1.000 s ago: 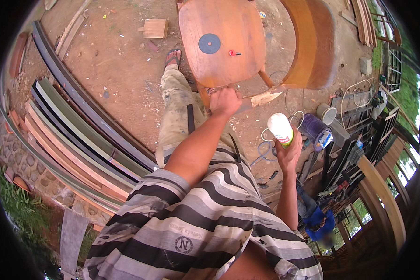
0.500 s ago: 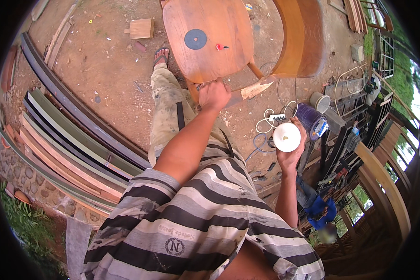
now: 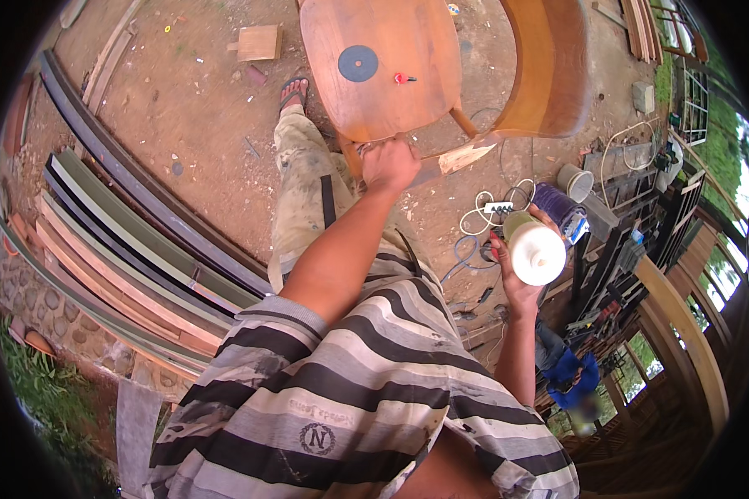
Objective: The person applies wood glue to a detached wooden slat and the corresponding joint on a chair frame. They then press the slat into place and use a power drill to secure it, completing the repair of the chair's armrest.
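Observation:
My right hand [image 3: 520, 279] is wrapped round a squeeze bottle [image 3: 538, 254] with a white round end facing me and a pale greenish body. Something small and red shows by its thumb. My left hand [image 3: 391, 165] is closed on the frame of a wooden chair [image 3: 374, 116], just below the seat corner; its fingertips are hidden. On the seat lie a dark abrasive disc [image 3: 358, 63] and a small red cap-like piece [image 3: 402, 79]. The chair's curved backrest [image 3: 549, 66] extends to the right, and a pale, rough bare patch [image 3: 466, 156] marks the rail near my left hand.
Long timber and metal lengths [image 3: 141, 249] are stacked at left. A wooden block [image 3: 260, 43] lies on the dirt. To the right are a power strip [image 3: 498, 207] with cords, a purple bucket [image 3: 558, 204] and a pale bucket [image 3: 574, 181]. Another person [image 3: 570, 378] is at lower right.
My right hand has moved the bottle slightly right and tilted it, so more of its greenish side shows. My left hand keeps its place on the chair. The whole view has shifted a little.

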A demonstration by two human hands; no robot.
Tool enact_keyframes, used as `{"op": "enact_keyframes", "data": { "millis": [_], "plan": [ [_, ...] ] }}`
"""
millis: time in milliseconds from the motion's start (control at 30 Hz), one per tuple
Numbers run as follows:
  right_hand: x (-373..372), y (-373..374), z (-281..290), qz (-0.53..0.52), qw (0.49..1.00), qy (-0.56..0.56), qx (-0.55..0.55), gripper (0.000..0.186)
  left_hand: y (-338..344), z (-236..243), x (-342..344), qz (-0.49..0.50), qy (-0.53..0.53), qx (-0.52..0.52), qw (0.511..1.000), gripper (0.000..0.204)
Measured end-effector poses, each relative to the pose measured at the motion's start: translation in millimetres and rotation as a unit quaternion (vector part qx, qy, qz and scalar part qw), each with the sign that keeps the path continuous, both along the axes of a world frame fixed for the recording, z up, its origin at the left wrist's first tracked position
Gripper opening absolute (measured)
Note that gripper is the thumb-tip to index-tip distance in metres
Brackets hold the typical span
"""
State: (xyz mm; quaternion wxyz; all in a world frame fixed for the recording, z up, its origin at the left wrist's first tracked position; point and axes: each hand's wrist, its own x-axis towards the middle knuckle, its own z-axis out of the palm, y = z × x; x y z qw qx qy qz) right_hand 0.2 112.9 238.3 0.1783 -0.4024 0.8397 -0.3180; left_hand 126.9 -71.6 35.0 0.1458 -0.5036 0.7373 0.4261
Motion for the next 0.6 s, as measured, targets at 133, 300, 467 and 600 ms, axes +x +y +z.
{"op": "enact_keyframes", "data": {
  "millis": [133, 300, 467, 600],
  "plan": [
    [0.5, -9.6, 8.5, -0.005, 1.000, -0.007, 0.005, 0.093, 1.2, -4.0, 0.4, 0.004, -0.001, -0.007, 1.000, 0.036],
    [6.4, -27.8, 27.6, 0.037, 0.997, 0.056, 0.032, 0.088, 0.4, -4.5, 0.6, 0.004, -0.005, -0.002, 1.000, 0.035],
    [18.6, -49.8, 52.7, 0.044, 0.997, 0.058, 0.018, 0.097, 0.3, -2.9, -0.2, 0.001, -0.012, -0.009, 1.000, 0.036],
    [24.2, -74.5, 85.5, 0.067, 0.992, 0.096, 0.037, 0.110, 1.0, -4.8, -0.1, 0.002, -0.012, -0.016, 1.000, 0.037]
  ]
}}
